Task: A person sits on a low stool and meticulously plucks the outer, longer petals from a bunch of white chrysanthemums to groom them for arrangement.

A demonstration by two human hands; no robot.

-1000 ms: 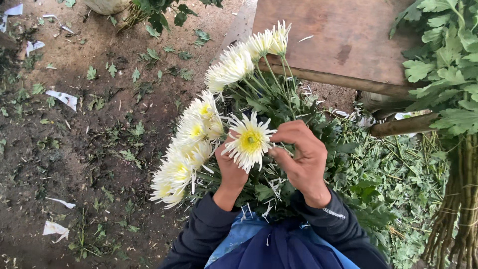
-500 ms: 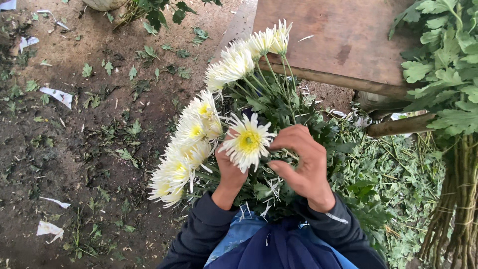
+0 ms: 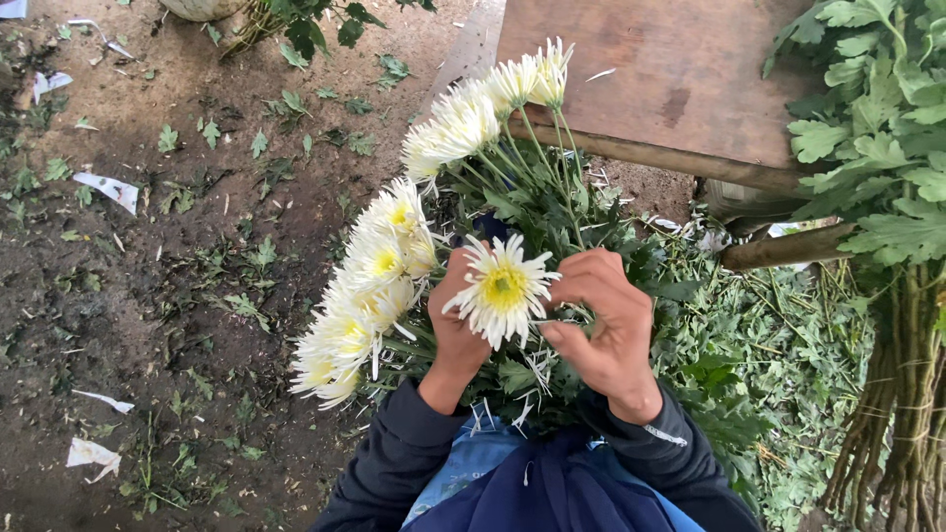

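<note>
On the far left, the dirt ground [image 3: 148, 296] carries four scraps of white paper [image 3: 110, 190], two near its upper left corner and two near its lower left corner, among many small green leaves. Next comes a row of about five white flowers with yellow centres [image 3: 370, 286], lying in a curved line just left of the left hand [image 3: 455, 330]. This hand is closed around the stem under one single open white flower [image 3: 503, 289], which stands between the two hands, facing up. Above it, a second group of about four white flowers [image 3: 483, 103] points to the front edge of the wooden bench [image 3: 670, 89]. The right hand [image 3: 606, 320] is curled, with fingers bent at the petals of the single flower. On the far right stands one tied bundle of green stems [image 3: 902, 394], beside a heap of cut leaves [image 3: 778, 335].
</note>
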